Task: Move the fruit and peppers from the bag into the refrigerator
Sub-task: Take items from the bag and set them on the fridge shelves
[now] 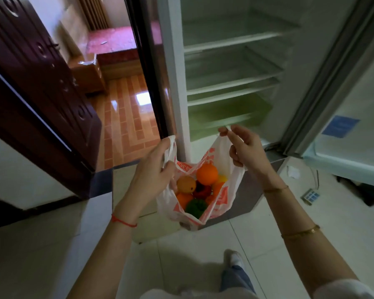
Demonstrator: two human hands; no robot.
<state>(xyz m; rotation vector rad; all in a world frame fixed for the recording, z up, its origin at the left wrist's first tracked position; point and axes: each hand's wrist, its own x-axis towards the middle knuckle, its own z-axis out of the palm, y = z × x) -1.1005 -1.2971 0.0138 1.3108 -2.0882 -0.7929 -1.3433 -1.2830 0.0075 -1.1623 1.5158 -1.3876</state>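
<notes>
The left hand [153, 169] grips one handle of the plastic bag [221, 197], the right hand [244, 147] pinches the other, spreading it before the open refrigerator [231, 83]. Oranges [207, 174] and peppers [195, 207] lie inside, partly hidden.

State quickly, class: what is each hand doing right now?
Left hand: closed on the bag's left handle.
Right hand: pinching the bag's right handle.

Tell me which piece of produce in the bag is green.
The green pepper, lowest in the bag and nearest the camera. Everything else visible is orange, yellow or dark red.
</notes>
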